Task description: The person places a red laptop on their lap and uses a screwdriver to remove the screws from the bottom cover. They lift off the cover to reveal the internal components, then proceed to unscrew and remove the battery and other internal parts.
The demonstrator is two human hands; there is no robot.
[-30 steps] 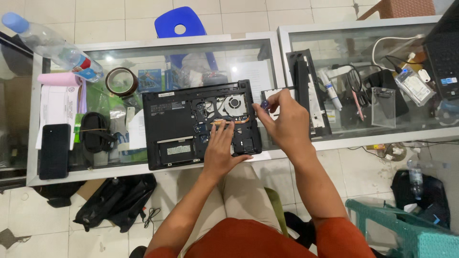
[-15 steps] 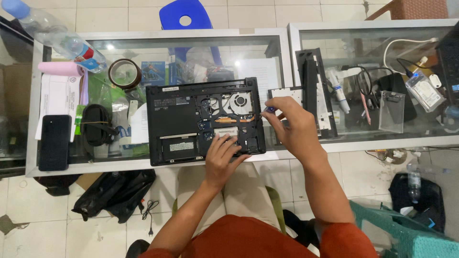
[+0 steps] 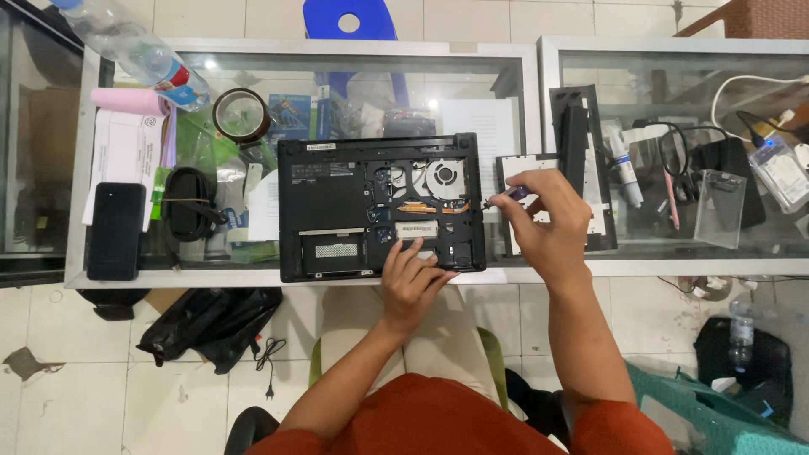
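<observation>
Landmark: I take the opened laptop, lying underside up with its bottom cover off near the front edge of the glass counter, so the fan and boards face me.
Phone: black phone, well left of the laptop, flat, kept out of the work.
Cable bundle: coiled black cable, just left of the laptop.
Tape roll: brown tape roll, behind the laptop's left corner, within reach.
Left hand: my left hand rests on the laptop's near edge; fingers spread flat and empty, pressing the case, I judge to steady it.
Right hand: my right hand, just right of the laptop; fingers closed round a small screwdriver, tip pointing at the laptop's right edge.
Cover panel: pale removed panel, right of the laptop, partly under my right hand.
Clutter: tube and clear plastic case, well right of the laptop.
</observation>
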